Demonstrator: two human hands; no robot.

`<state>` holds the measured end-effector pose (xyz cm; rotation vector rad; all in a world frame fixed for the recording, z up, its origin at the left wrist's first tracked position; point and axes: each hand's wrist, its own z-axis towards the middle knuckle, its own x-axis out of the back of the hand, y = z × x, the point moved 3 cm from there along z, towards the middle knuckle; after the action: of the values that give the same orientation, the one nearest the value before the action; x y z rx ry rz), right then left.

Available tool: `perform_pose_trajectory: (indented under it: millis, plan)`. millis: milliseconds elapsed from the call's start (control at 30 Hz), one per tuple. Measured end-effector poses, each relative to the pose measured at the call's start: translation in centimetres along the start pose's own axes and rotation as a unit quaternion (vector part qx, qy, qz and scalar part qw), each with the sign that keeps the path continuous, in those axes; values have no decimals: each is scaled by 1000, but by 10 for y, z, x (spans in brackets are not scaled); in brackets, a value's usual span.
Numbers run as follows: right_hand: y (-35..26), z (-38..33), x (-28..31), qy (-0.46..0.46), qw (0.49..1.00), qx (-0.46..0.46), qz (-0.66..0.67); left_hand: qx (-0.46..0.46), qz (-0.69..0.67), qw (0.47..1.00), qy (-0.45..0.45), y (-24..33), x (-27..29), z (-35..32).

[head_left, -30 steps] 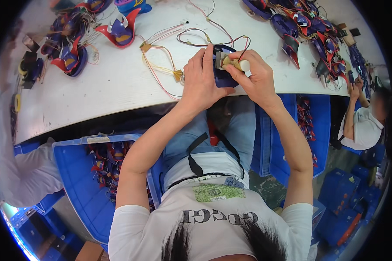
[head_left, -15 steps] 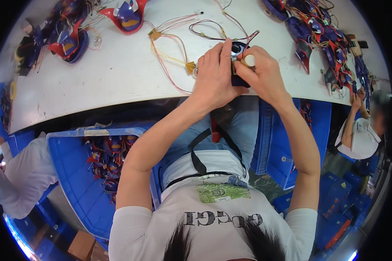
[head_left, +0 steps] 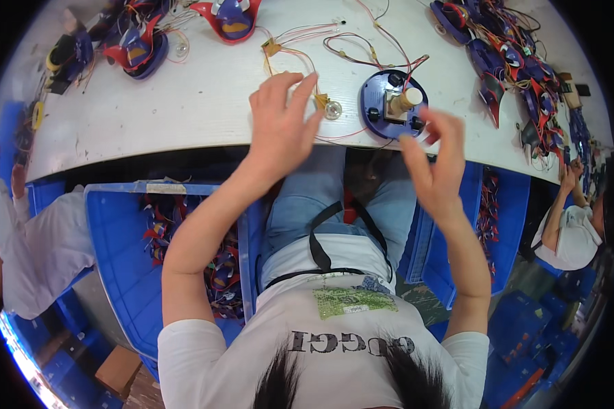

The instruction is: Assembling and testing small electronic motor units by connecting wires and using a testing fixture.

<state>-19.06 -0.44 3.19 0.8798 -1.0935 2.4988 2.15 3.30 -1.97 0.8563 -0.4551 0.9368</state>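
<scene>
A round purple plastic base (head_left: 370, 95) lies on the white table with black posts around its rim. From its middle rises a squarish metal part bearing a brass-coloured cylinder with a pale round cap (head_left: 413, 97). Red and dark wires run from it toward the far side. At the base's near right edge is my right hand (head_left: 438, 163), slightly blurred, its thumb and fingers apart around nothing. My left hand (head_left: 280, 126) is off to the left with fingers spread and empty. Close to its fingertips lie a small transparent round piece (head_left: 332, 110) and thin wires with a yellowish tab (head_left: 271, 47).
Red-and-purple character-shaped toy parts (head_left: 230, 20) lie at the table's far side, with wired heaps at left and right (head_left: 508, 58). Blue crates (head_left: 123, 259) holding similar parts flank my legs. Other people sit at both sides, one in a white shirt (head_left: 572, 235).
Both hands have let go of the purple base and drawn apart, the left moving left and the right moving nearer me. The base now lies uncovered. The whole view has shifted slightly.
</scene>
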Motion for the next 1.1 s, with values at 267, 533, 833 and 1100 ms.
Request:
perform_pose_trajectory:
  millis: [267,533,833,1100]
  plan:
    - [-16,9,-75,-184,979,-34,-78,115,2,993,15,-55,14,7]
    - [-16,18,-101,-241,950,-76,-182,162,-9,987,4,-99,8,35]
    - [-12,11,-98,-181,979,-70,-59,187,43,981,-32,-103,-10,54]
    - [-8,6,-90,-132,945,-248,170,271,22,961,-60,-101,-16,54]
